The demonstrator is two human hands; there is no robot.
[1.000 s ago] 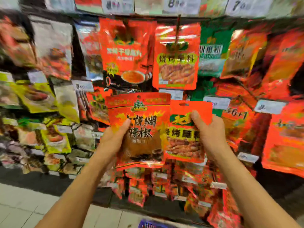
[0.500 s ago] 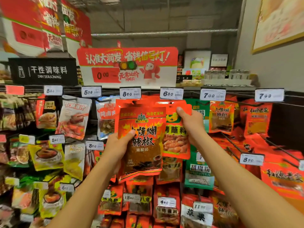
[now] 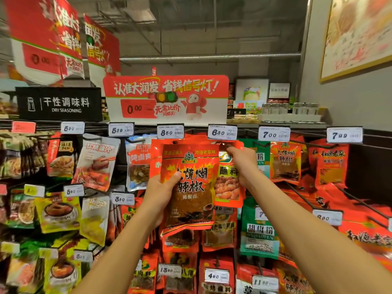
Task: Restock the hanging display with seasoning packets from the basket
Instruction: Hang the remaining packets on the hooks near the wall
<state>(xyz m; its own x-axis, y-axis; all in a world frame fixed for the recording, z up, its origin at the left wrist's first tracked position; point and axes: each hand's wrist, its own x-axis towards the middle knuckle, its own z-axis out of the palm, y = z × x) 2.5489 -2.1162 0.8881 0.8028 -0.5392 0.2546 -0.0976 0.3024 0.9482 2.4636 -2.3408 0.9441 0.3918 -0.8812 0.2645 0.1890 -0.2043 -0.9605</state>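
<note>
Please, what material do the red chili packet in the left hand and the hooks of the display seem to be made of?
The red chili packet looks like glossy plastic film: it shines, creases, and a clear window shows the dark flakes inside. The left hand grips its edge. The display hooks look like thin dark metal wire, probably painted or coated; the finish is hard to judge.

Before us stood the pegboard display [image 3: 360, 158], seasoning packets [image 3: 285, 163] hung on black hooks [image 3: 301, 194], price tags [image 3: 274, 134] clipped along each row

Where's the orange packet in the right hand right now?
In the head view, the orange packet is centre frame, pinched at its top by the right hand just under the 6.80 price tag, partly behind the chili packet gripped by the left hand.
</note>
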